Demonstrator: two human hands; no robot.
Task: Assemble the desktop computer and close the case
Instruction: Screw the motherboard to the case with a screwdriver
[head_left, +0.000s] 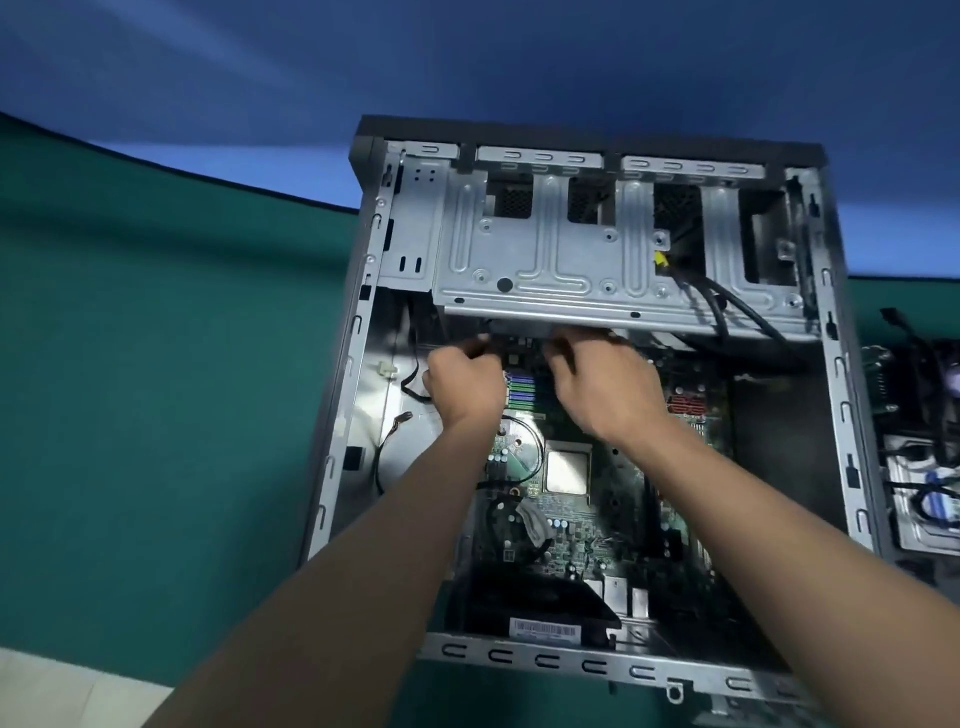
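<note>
Computer case (545, 660) lies on its side on the green bench (156, 389), its side panel off and the interior facing up. In the head view, a green motherboard (597, 519) covers the floor, with a bare square processor (566, 470) near its middle. A silver drive cage (545, 249) spans the far end, and black cables (737, 306) hang from its right part. Both arms reach in. The left hand (465, 382) and right hand (605, 384) sit close together at the board's far edge, just under the cage lip, fingers curled and blurred; I cannot tell whether either holds anything. Slotted metal rims border the opening. A dark bay lies right of the board, and thin wires (387, 452) cross the strip to its left. Other computer parts (919, 467) sit just beside the case's right wall.
</note>
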